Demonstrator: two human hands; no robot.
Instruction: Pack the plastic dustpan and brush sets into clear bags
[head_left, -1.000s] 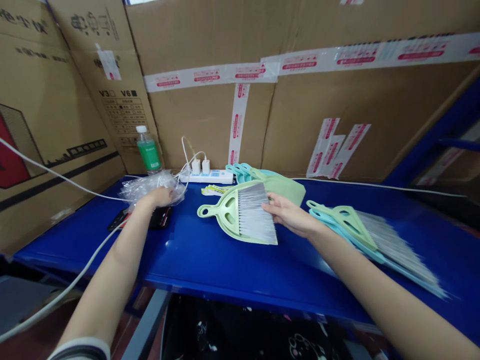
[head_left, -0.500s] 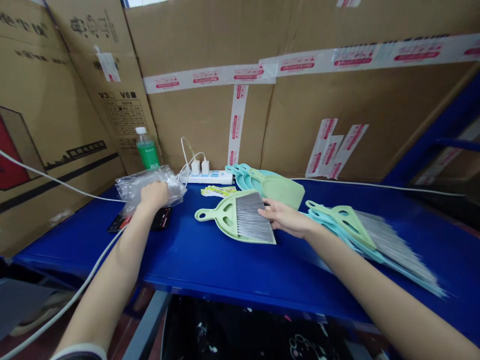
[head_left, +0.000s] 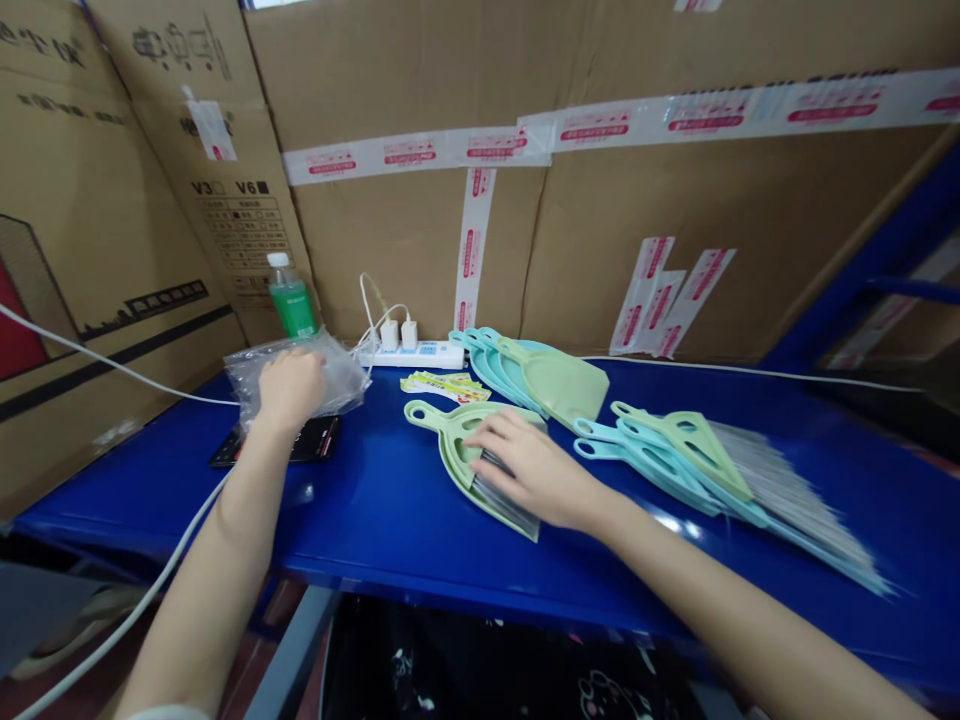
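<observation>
My right hand (head_left: 525, 472) lies over a pale green brush-and-dustpan set (head_left: 459, 452) on the blue table (head_left: 390, 525), fingers curled on its grey bristles and gripping it. My left hand (head_left: 289, 385) rests on a stack of clear plastic bags (head_left: 337, 375) at the back left, fingers closed on the top of the pile. A black phone (head_left: 311, 440) lies just under that hand, near my wrist.
Stacked teal and green dustpans (head_left: 551, 380) lie behind the set. More brushes (head_left: 712, 460) fan out to the right. A power strip with chargers (head_left: 412, 350), a green bottle (head_left: 289, 298), yellow labels (head_left: 442, 384) and cardboard walls (head_left: 675, 200) line the back. A white cable (head_left: 120, 620) runs down left.
My right hand has slid over the green set and turned it, so the handle now points up-left and it sits nearer me. My left hand shifted slightly left on the bags.
</observation>
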